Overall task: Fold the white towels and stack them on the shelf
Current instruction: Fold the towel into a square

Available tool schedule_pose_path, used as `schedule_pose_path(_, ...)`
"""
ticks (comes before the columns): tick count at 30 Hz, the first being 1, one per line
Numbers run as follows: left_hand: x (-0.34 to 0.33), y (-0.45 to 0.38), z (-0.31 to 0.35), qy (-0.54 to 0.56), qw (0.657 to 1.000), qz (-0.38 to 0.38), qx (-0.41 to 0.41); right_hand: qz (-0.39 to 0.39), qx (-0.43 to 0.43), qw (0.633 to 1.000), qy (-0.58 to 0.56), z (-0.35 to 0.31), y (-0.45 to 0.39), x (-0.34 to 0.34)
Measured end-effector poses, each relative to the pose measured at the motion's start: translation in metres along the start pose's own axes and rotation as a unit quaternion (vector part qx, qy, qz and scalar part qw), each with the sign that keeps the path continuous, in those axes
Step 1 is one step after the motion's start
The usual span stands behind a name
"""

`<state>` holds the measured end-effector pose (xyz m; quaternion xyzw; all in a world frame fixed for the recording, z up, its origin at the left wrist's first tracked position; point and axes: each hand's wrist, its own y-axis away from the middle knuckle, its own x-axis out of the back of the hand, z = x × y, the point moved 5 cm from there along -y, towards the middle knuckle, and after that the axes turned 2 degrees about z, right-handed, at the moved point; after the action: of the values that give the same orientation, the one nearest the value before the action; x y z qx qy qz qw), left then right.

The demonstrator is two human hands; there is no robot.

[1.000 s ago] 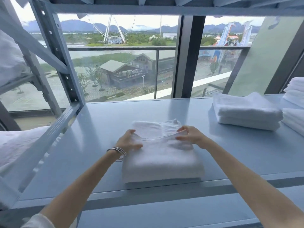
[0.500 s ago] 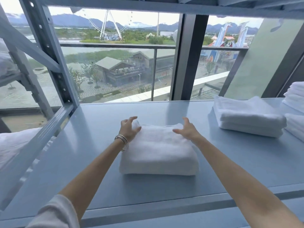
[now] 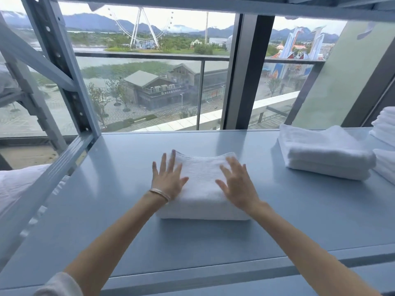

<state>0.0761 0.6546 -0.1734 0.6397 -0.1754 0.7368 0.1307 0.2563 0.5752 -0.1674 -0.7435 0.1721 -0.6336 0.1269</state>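
Hands, left [image 3: 168, 180] and right [image 3: 238, 184], lay flat, gripping nothing, pressing our folded towel [image 3: 203, 189] on the shelf [image 3: 128, 210]; next we judged another towel needed fetching.

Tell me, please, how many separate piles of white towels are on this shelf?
3 piles on the shelf: one towel under both hands, a stack to its right, and an edge pile cut off by the frame, so more may be hidden.

Folded white towel [image 3: 203, 184] flat on grey shelf [image 3: 299, 221].
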Motion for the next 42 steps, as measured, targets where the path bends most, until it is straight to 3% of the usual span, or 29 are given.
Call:
schedule_pose_path(2, -0.007, 0.030, 0.030, -0.030, 0.996, 0.027, -0.082, -0.028, 0.071, 0.996, 0.040, -0.026, 0.021, -0.008)
schedule_pose_path(4, -0.024, 0.053, 0.049, -0.037, 0.991, -0.003, -0.130, -0.085, 0.073, 0.991, 0.067, -0.034, 0.037, -0.021)
schedule_pose_path(6, -0.041, 0.052, 0.044, -0.037, 0.992, -0.036, -0.119, -0.151, 0.057, 0.984, 0.074, -0.027, 0.044, -0.029)
schedule_pose_path(10, -0.035, 0.045, 0.022, -0.029, 0.994, -0.046, -0.094, -0.181, 0.020, 0.982, 0.047, -0.002, 0.049, -0.018)
schedule_pose_path(14, -0.035, 0.054, 0.006, -0.044, 0.976, -0.076, -0.197, -0.105, 0.124, 0.980, 0.115, -0.010, 0.067, -0.017)
schedule_pose_path(16, -0.034, 0.056, 0.000, -0.079, 0.968, -0.055, -0.230, -0.088, 0.159, 0.977, 0.111, -0.007, 0.068, -0.020)
schedule_pose_path(20, -0.026, 0.059, 0.010, -0.119, 0.957, 0.064, -0.257, 0.006, 0.188, 0.975, 0.117, -0.010, 0.061, -0.005)
schedule_pose_path(25, -0.012, 0.088, 0.048, -0.042, 0.926, 0.234, -0.292, 0.041, 0.147, 0.982, 0.115, -0.008, 0.075, 0.028)
schedule_pose_path(32, 0.024, 0.086, 0.103, 0.035, 0.930, 0.222, -0.291, 0.085, 0.116, 0.984, 0.104, 0.013, 0.108, 0.068)
schedule_pose_path(38, 0.060, 0.103, 0.171, 0.015, 0.892, 0.263, -0.368, 0.156, 0.143, 0.971, 0.107, 0.070, 0.134, 0.146)
schedule_pose_path(42, 0.057, 0.125, 0.234, -0.018, 0.868, 0.282, -0.408, 0.155, 0.160, 0.966, 0.132, 0.115, 0.165, 0.178)
